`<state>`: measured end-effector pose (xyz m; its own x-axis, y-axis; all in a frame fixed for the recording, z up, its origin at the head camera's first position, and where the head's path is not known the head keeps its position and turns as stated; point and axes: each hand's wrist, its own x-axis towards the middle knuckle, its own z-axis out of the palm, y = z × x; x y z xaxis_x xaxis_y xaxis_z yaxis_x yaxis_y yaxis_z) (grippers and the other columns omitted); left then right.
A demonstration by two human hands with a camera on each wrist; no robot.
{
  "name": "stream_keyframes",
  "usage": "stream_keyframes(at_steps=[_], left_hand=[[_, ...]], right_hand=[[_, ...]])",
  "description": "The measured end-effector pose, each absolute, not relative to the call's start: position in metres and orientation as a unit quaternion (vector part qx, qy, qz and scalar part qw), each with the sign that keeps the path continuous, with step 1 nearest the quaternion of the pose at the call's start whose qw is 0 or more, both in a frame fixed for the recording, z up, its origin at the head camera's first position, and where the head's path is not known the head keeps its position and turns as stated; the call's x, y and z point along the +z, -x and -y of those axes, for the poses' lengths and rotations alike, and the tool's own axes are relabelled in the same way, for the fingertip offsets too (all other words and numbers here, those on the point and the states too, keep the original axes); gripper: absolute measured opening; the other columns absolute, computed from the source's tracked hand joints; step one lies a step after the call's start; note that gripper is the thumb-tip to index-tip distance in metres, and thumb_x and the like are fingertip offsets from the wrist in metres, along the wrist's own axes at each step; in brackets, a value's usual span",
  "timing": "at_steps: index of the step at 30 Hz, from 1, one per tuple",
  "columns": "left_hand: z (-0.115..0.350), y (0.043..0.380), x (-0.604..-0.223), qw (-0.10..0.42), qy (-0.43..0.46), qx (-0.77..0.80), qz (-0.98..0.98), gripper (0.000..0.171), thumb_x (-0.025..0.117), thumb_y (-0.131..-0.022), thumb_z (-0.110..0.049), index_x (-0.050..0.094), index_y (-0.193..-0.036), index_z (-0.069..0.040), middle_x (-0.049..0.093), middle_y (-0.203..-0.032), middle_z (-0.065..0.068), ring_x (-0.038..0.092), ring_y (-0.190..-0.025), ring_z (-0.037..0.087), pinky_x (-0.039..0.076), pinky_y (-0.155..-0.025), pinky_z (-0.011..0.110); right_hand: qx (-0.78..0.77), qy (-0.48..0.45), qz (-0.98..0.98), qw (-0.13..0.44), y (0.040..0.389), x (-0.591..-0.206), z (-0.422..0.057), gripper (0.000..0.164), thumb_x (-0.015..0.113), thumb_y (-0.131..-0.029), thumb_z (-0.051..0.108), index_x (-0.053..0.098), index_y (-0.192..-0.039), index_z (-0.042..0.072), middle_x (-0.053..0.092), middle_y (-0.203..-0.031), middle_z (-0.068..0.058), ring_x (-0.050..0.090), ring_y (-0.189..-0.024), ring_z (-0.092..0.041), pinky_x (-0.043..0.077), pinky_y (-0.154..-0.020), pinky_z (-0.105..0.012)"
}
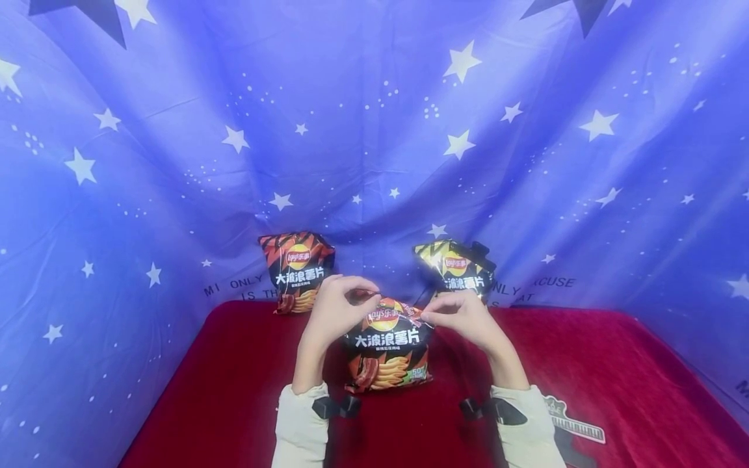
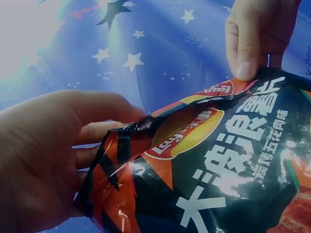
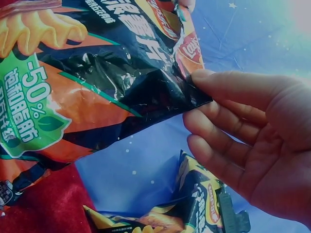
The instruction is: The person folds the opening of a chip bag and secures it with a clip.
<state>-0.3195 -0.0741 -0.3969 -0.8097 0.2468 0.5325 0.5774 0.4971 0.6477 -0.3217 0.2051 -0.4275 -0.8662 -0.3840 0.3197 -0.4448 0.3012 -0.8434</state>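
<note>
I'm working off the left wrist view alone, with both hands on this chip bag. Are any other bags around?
Observer: Yes, the head view shows two more standing farther back, apart from each other: a red-and-black bag to the left and a yellow-and-black bag to the right.

Operator: Is anything attached to either one?

Observer: What looks like a black clip is on the yellow-and-black bag, at its upper right in the head view.

Operator: And the lower front of the bag in the hands? My picture cuts it off.

Observer: The right wrist view shows a green label there, reading -50%, on the held bag.
</note>
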Motion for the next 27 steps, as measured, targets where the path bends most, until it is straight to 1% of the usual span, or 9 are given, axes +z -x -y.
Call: stream_keyframes(at_steps=[3,8,16,23,27], left_hand=[[0.0762,0.3183,-0.3955,0.177,0.238,-0.444,0.845,0.012,0.08,-0.085,-0.017,0.082,-0.097,-0.018,0.08,-0.094,-0.004,0.07,-0.089,0.013,0.044,-0.103,0.044],[0.0781,0.3159,-0.3938,0.173,0.237,-0.453,0.842,0.011,0.08,-0.086,-0.012,0.082,-0.097,-0.016,0.08,-0.094,-0.002,0.068,-0.09,0.017,0.047,-0.094,0.042],[0.0762,0.3179,-0.3947,0.197,0.251,-0.444,0.837,0.01,0.08,-0.085,-0.009,0.082,-0.093,-0.014,0.08,-0.09,-0.001,0.069,-0.081,0.016,0.047,-0.092,0.041],[0.0741,0.3189,-0.396,0.209,0.251,-0.449,0.831,0.009,0.081,-0.085,-0.009,0.082,-0.093,-0.013,0.08,-0.09,0.0,0.072,-0.083,0.016,0.048,-0.096,0.043],[0.0739,0.3189,-0.3959,0.212,0.244,-0.453,0.831,0.009,0.08,-0.085,-0.008,0.082,-0.092,-0.013,0.08,-0.09,0.0,0.071,-0.084,0.016,0.047,-0.097,0.042]], right_hand=[[0.532,-0.26,0.805,0.029,0.3216,-0.4275,-0.2048,0.009,0.079,-0.087,0.009,0.081,-0.096,0.008,0.077,-0.087,-0.008,0.069,-0.083,-0.011,0.057,-0.078,-0.027],[0.533,-0.259,0.805,0.026,0.3208,-0.4271,-0.2043,0.01,0.079,-0.087,0.008,0.081,-0.097,0.007,0.077,-0.088,-0.008,0.069,-0.083,-0.011,0.058,-0.078,-0.027],[0.525,-0.244,0.816,0.013,0.3196,-0.4258,-0.2058,0.009,0.079,-0.088,0.011,0.081,-0.097,0.009,0.077,-0.09,-0.008,0.069,-0.085,-0.01,0.057,-0.078,-0.026],[0.521,-0.24,0.819,0.007,0.3191,-0.4243,-0.2059,0.01,0.079,-0.089,0.012,0.08,-0.098,0.009,0.078,-0.093,-0.008,0.07,-0.087,-0.01,0.058,-0.077,-0.027],[0.521,-0.244,0.818,0.003,0.3197,-0.4229,-0.2052,0.011,0.078,-0.09,0.014,0.08,-0.1,0.01,0.079,-0.096,-0.008,0.071,-0.089,-0.012,0.06,-0.077,-0.027]])
